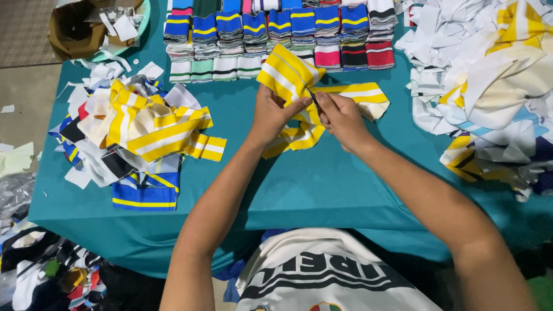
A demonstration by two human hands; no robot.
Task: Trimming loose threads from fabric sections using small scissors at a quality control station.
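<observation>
Nearest to me is the edge of a teal cloth-covered table (pixel 322 196), with my two bare forearms reaching out over it. My left hand (pixel 271 115) and right hand (pixel 343 118) meet at the table's middle, both pinched on a yellow-and-white striped knit band (pixel 294 78). My left fingers are closed on the folded upper part; my right thumb and fingers are pressed together on the band, seemingly around a thin dark tool I cannot identify. One end of the band lies flat to the right, another curls below my hands.

I judge the band light, soft and floppy, a ribbed stretchy knit that will sag unless held near an edge or fold, as I hold it now.

To the left sits a loose heap of cut striped pieces (pixel 135 135) in yellow, white, blue and black. To the right lies a larger tangled mound of white and yellow fabric (pixel 489 80). Farthest off, neat stacks of folded striped bands (pixel 276 34) line the back edge, in blue, pink, red, mint and white.
</observation>
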